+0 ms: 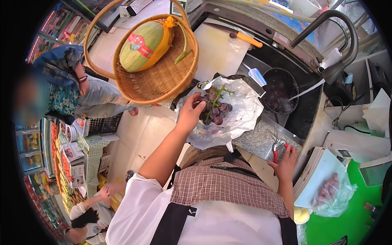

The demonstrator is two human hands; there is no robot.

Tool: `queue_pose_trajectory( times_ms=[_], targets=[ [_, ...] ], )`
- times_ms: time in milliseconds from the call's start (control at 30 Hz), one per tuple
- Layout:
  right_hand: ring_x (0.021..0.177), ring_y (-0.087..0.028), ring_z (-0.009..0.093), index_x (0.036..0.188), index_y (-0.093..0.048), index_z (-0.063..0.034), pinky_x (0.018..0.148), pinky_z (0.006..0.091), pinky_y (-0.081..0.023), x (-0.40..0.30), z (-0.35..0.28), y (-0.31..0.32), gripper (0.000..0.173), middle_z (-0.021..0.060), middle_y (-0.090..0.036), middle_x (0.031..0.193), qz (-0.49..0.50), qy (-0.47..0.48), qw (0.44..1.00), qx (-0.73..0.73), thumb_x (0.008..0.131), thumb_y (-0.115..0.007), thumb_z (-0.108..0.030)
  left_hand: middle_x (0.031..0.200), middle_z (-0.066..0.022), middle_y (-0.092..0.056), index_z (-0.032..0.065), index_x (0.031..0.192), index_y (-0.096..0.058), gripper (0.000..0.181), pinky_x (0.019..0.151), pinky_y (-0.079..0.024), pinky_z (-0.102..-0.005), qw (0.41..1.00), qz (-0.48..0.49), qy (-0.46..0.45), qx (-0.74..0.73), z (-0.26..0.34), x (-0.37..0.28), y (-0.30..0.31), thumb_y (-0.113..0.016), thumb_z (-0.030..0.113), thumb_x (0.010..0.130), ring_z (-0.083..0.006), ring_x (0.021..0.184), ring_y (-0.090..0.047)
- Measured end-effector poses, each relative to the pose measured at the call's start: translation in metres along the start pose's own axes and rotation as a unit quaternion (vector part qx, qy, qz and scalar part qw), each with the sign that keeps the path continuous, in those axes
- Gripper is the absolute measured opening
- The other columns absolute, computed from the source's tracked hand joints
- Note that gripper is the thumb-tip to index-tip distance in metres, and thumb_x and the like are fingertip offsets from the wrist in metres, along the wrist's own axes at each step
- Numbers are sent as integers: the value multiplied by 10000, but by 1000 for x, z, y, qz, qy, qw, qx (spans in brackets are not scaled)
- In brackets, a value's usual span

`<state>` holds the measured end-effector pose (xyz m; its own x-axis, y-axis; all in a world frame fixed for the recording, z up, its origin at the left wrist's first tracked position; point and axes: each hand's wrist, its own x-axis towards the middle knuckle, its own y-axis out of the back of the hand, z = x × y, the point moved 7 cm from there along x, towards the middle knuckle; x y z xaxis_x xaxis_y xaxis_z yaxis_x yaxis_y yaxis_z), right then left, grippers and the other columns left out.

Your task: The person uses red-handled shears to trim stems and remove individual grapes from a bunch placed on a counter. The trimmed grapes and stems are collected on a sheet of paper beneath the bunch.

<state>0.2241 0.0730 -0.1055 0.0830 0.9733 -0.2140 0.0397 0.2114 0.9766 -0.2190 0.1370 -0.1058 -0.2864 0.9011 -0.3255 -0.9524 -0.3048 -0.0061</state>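
A bunch of dark purple grapes (pixel 215 107) with green stems lies on crumpled white paper (pixel 245 104) in a dark-rimmed container. My left hand (pixel 188 113) is at the bunch's left edge, thumb and fingertips against the grapes; whether it grips them is hard to tell. On the speckled granite counter (pixel 252 142) lie red-handled pruning shears (pixel 278 145), blades pointing away from me. My right hand (pixel 286 163) is spread over the near end of their handles, fingers apart.
A wicker basket (pixel 153 88) with a wrapped melon (pixel 142 46) stands front left. Beyond the grapes are a cutting board (pixel 217 46), an orange-handled knife (pixel 249 39) and water running from a black faucet (pixel 340 18) into a bowl (pixel 280 92). Bagged grapes (pixel 329 191) rest right; two people are left.
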Motion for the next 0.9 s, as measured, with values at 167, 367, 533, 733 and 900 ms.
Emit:
queue_pose_trajectory(
  times_ms=[167,367,533,733,900],
  targets=[
    [1288,-414,405,1516,-307,-59,1093,453,-358,-1,-3,-2,1092,213,-438,1347,-11,37,998,47,590,-878,-158,1254,-126,-592,-23,1391,-460,482,938,-468,-308,998,-26,42,-40,1,-3,2,-599,170,971,-188,1089,-586],
    [1096,-555,323,1356,-467,-3,963,423,-456,-7,40,-23,715,187,-518,1204,-9,-23,973,230,673,-679,-8,1220,-124,-595,-27,1373,-469,478,992,-437,-326,998,-41,45,-20,1,-21,-12,-601,124,939,-196,1123,-561],
    [998,-596,214,1247,-512,14,922,349,-467,-22,24,1,544,84,-572,1099,-72,-130,783,604,705,-548,-15,1232,-126,-584,-28,1316,-483,481,922,-500,-340,998,-33,56,9,-23,-20,-9,-665,90,887,-217,1108,-592],
    [1036,-552,182,1262,-532,-55,962,344,-428,-45,-95,48,600,52,-586,1085,-299,40,681,668,675,-650,-24,1244,-141,-559,-20,1341,-474,507,940,-492,-356,999,-18,-1,44,-35,-13,-9,-660,106,886,-248,1133,-575],
    [1076,-596,270,1348,-482,-46,964,376,-455,-43,-162,57,695,127,-608,1159,-348,143,802,464,712,-741,-150,1265,-179,-530,15,1334,-508,487,952,-490,-352,993,-8,-63,99,-32,-20,2,-661,102,880,-269,1184,-541]
  ],
)
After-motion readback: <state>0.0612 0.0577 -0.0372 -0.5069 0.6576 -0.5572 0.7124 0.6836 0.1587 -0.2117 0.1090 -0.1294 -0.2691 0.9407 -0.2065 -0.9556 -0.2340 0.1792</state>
